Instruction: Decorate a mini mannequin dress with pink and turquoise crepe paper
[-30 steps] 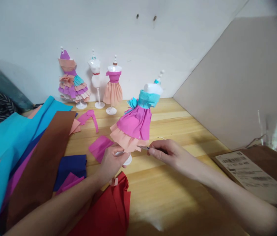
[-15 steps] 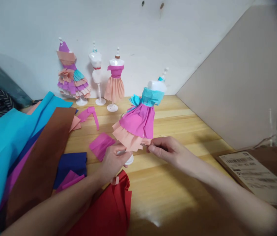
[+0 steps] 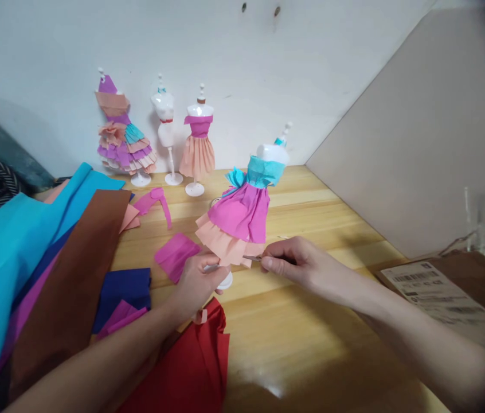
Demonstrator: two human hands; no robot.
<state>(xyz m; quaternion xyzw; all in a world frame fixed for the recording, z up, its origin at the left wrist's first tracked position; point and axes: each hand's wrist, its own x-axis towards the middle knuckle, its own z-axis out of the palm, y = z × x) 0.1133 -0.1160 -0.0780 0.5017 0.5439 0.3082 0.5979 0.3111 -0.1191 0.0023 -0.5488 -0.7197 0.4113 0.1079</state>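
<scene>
A small white dress-form mannequin (image 3: 273, 152) leans to the right, wearing a turquoise paper top (image 3: 265, 170) and a pink and peach paper skirt (image 3: 242, 212). A turquoise bow hangs at its left side. My left hand (image 3: 202, 281) is closed around the mannequin's stand beneath the hem, beside its white base (image 3: 225, 281). Between the fingers of my right hand (image 3: 292, 261) is a slim metal tool (image 3: 252, 258), its tip at the peach hem's lower right edge. Most of the tool is hidden by the fingers, so its kind is unclear.
Against the wall stand a ruffled-dress mannequin (image 3: 122, 132), a bare mannequin (image 3: 165, 129) and one in a pink-peach dress (image 3: 199, 137). Turquoise paper (image 3: 6, 241), brown paper (image 3: 70, 281), blue paper (image 3: 124, 295) and red paper (image 3: 186, 367) lie left and front. A cardboard box (image 3: 470, 269) is at right.
My right hand has drawn slightly back from the hem, so more of the metal tool shows. The mannequin and my left hand hold nearly the same pose; the view has shifted a little.
</scene>
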